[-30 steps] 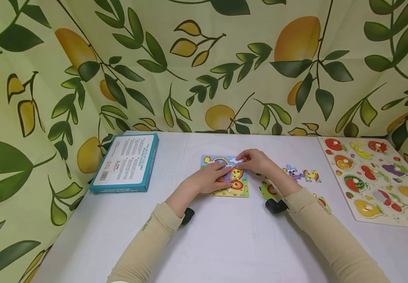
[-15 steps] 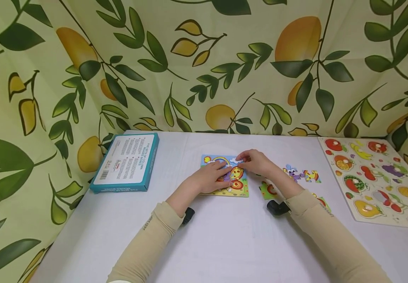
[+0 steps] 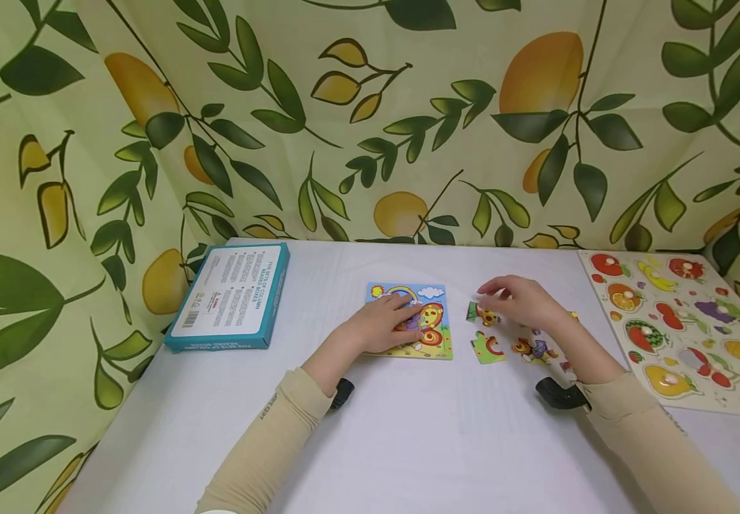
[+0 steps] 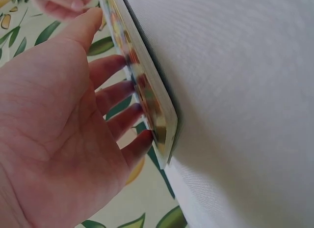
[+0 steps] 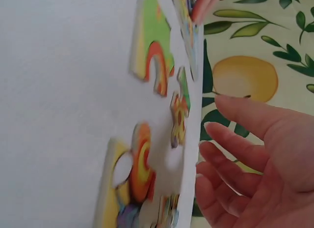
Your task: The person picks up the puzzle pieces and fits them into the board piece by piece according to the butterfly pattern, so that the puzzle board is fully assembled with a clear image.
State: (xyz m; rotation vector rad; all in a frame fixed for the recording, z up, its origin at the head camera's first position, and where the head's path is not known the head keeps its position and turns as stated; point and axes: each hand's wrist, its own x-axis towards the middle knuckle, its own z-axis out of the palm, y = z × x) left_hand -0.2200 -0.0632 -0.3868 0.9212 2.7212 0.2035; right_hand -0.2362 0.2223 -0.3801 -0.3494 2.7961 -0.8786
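A small square jigsaw board (image 3: pixel 442 345) with a sun, rainbow and cloud picture lies mid-table. My left hand (image 3: pixel 377 325) rests on its left part, covering some of the picture; in the left wrist view the fingertips touch the board's face (image 4: pixel 156 115). Over loose jigsaw pieces to the right hovers my right hand (image 3: pixel 526 305), fingers slightly bent and holding nothing, as the right wrist view shows. Beneath or beside it lie a yellow-and-green piece (image 3: pixel 489 318), a green piece with a red arch (image 3: pixel 487 348) and a piece with a bear (image 3: pixel 530 350). The hand and forearm hide other pieces.
A teal-edged box (image 3: pixel 228 296) with a white printed label lies at the back left. On the right is a wooden fruit peg board (image 3: pixel 649 350). Black camera mounts (image 3: pixel 559 394) sit at both wrists. A fruit-patterned curtain (image 3: pixel 357 157) borders the table.
My right hand has left the jigsaw board's upper right edge and moved right, above the loose pieces. The cloud corner and more pieces now show. My left hand stays on the board.
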